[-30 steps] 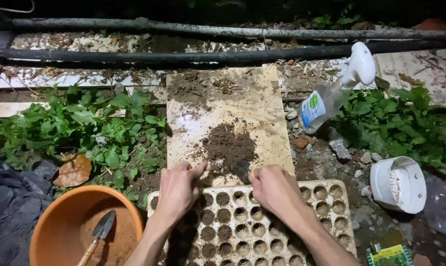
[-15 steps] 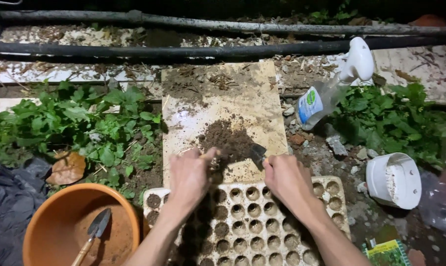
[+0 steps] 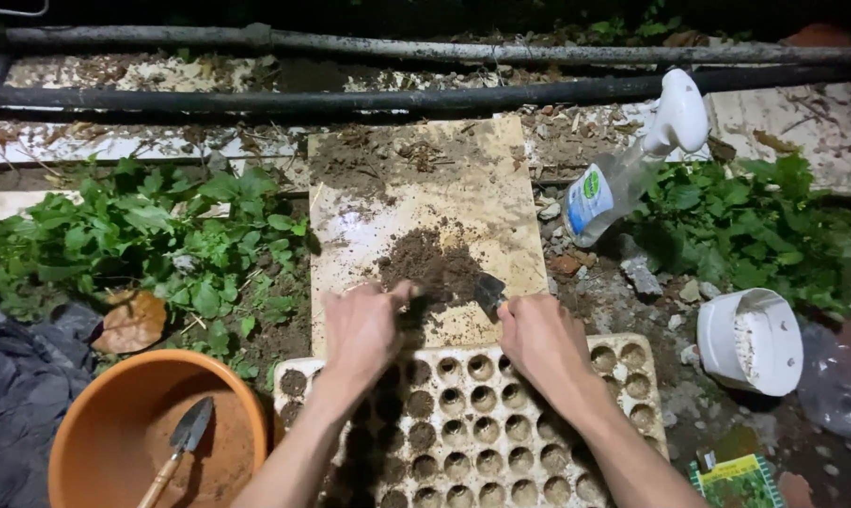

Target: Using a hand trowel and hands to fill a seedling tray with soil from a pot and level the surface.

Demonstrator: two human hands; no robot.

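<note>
A pale seed tray point(image 3: 623, 376) with several round cells, some filled with soil, lies at the bottom. Beyond it a beige tile point(image 3: 482, 188) carries a heap of dark soil point(image 3: 430, 268). My right hand point(image 3: 538, 339) grips a small metal trowel point(image 3: 488, 292) whose blade touches the right edge of the heap. My left hand point(image 3: 364, 329) rests at the tray's far edge, fingers curled and pinched on something thin and pale at the heap's near left side; what it is I cannot tell.
An orange bowl point(image 3: 96, 423) with soil and a second small trowel point(image 3: 186, 442) sits bottom left. A spray bottle point(image 3: 623, 169) lies right of the tile, a white tub point(image 3: 750, 343) further right. Green weeds flank both sides; dark pipes point(image 3: 350, 99) cross the top.
Both hands have slid up from the tray toward the soil heap. The trowel blade went from the heap's lower edge to its right side. The view has shifted slightly.
</note>
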